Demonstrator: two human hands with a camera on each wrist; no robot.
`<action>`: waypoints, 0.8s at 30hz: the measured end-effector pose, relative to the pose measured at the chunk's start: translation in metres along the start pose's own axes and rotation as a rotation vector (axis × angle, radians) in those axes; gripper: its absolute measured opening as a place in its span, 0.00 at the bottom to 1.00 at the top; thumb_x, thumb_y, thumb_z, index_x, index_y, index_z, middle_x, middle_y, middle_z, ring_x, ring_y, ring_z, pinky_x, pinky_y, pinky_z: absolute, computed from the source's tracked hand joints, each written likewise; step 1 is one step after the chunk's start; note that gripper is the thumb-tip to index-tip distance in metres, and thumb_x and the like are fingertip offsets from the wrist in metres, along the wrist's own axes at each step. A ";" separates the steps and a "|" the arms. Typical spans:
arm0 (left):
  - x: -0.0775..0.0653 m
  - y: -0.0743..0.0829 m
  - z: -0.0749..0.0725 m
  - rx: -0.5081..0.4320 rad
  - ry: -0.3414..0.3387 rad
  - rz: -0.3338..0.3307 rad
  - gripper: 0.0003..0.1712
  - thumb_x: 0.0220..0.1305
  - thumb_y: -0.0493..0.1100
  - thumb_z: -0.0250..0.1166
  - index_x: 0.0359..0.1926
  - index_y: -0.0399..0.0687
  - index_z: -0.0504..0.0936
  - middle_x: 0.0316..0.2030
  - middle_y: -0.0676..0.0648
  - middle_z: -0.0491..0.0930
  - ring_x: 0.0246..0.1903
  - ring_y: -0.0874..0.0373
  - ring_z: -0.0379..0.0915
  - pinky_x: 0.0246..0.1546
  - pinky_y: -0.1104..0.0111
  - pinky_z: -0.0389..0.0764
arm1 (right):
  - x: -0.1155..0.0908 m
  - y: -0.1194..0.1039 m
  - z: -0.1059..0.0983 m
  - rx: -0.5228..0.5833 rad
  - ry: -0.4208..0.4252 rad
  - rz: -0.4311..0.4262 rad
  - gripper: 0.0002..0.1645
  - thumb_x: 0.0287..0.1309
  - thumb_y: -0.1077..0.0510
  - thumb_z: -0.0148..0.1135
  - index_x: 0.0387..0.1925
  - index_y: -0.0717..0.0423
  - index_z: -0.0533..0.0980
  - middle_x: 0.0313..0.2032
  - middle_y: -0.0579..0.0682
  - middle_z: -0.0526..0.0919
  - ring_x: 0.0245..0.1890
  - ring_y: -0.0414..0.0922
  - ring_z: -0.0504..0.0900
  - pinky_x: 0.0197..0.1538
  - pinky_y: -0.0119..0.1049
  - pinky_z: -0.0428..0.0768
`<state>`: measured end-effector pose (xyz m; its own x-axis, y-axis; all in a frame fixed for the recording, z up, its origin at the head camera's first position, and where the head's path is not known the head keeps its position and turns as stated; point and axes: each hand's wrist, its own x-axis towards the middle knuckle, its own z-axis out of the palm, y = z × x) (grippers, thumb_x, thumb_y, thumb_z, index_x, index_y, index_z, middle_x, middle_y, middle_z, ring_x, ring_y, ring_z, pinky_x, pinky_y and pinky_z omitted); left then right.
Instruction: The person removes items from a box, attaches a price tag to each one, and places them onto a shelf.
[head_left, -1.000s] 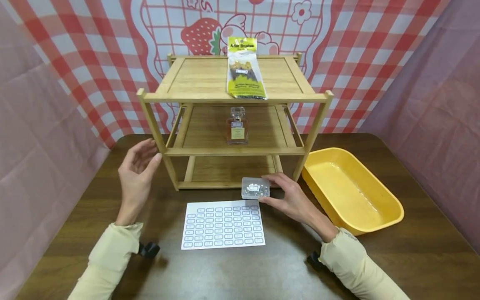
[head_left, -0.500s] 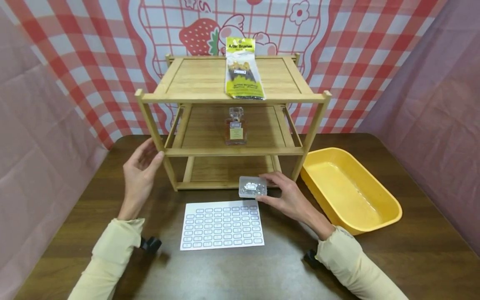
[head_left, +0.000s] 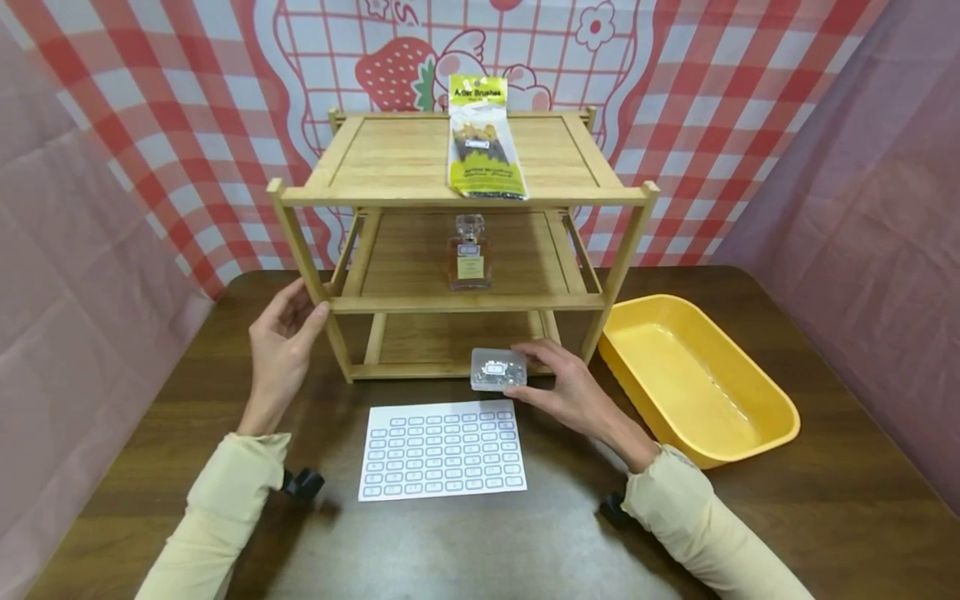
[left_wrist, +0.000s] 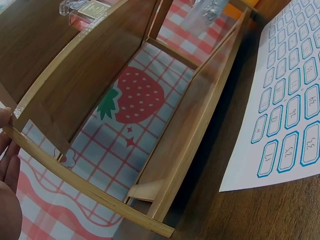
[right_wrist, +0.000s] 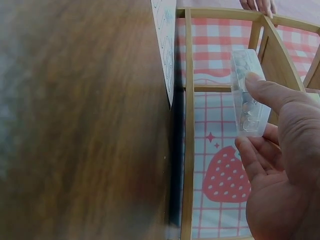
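My right hand (head_left: 566, 387) holds a small clear plastic box (head_left: 498, 369) between thumb and fingers. Small shiny pieces and a white label show through the box, but their kind is too small to tell. It hovers in front of the bottom shelf's edge, tilted in the right wrist view, where the thumb (right_wrist: 265, 90) presses its side. At the left, my left hand (head_left: 281, 350) grips the front left post of a three-tier wooden shelf rack (head_left: 457, 304), thumb in front and fingers partly hidden behind. A perfume bottle (head_left: 470, 258) stands upright on the middle shelf.
A pack of artist brushes (head_left: 483, 150) lies on the top shelf. A sheet of numbered labels (head_left: 442, 450) lies on the table before the rack. To the right stands a yellow plastic basin (head_left: 697, 375), close to the rack's front right post.
My left hand has moved right onto the rack's post and now holds it. The right hand has shifted slightly left with the plastic box. The head view has drifted a little.
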<state>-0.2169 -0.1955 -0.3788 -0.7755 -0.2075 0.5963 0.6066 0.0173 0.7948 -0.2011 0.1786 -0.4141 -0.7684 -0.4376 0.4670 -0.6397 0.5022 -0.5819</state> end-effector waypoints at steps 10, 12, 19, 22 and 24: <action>0.002 -0.002 -0.001 -0.018 -0.008 0.023 0.20 0.66 0.21 0.63 0.59 0.27 0.79 0.47 0.43 0.87 0.46 0.56 0.82 0.52 0.71 0.80 | 0.009 0.002 0.007 -0.012 0.010 -0.020 0.35 0.52 0.59 0.82 0.59 0.66 0.78 0.54 0.61 0.82 0.50 0.57 0.83 0.52 0.55 0.83; 0.002 -0.002 -0.001 -0.017 -0.009 0.027 0.20 0.66 0.21 0.63 0.59 0.27 0.80 0.47 0.43 0.87 0.46 0.56 0.82 0.52 0.71 0.80 | 0.010 0.003 0.008 -0.011 0.013 -0.022 0.34 0.53 0.59 0.81 0.59 0.67 0.78 0.53 0.62 0.82 0.49 0.57 0.83 0.53 0.55 0.83; 0.001 -0.003 -0.002 -0.008 -0.008 0.034 0.20 0.66 0.22 0.64 0.59 0.27 0.80 0.48 0.37 0.86 0.47 0.56 0.82 0.52 0.70 0.80 | 0.018 0.008 0.013 -0.006 0.010 -0.012 0.34 0.54 0.59 0.81 0.59 0.68 0.78 0.53 0.62 0.82 0.51 0.57 0.83 0.55 0.52 0.83; 0.001 -0.002 -0.002 0.002 -0.007 0.029 0.20 0.66 0.22 0.64 0.59 0.28 0.80 0.48 0.40 0.86 0.46 0.56 0.81 0.52 0.71 0.80 | 0.021 0.010 0.015 -0.009 0.007 -0.008 0.34 0.54 0.59 0.80 0.60 0.68 0.77 0.54 0.62 0.82 0.53 0.58 0.82 0.56 0.51 0.82; 0.001 -0.002 -0.002 0.008 -0.006 0.025 0.20 0.66 0.22 0.64 0.59 0.28 0.80 0.47 0.43 0.86 0.46 0.56 0.81 0.52 0.71 0.80 | 0.023 0.011 0.016 -0.011 0.002 -0.004 0.35 0.54 0.59 0.80 0.60 0.69 0.77 0.55 0.63 0.81 0.54 0.58 0.82 0.57 0.51 0.82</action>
<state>-0.2184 -0.1978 -0.3798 -0.7614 -0.2012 0.6163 0.6239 0.0306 0.7809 -0.2257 0.1615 -0.4204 -0.7660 -0.4379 0.4706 -0.6427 0.5088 -0.5727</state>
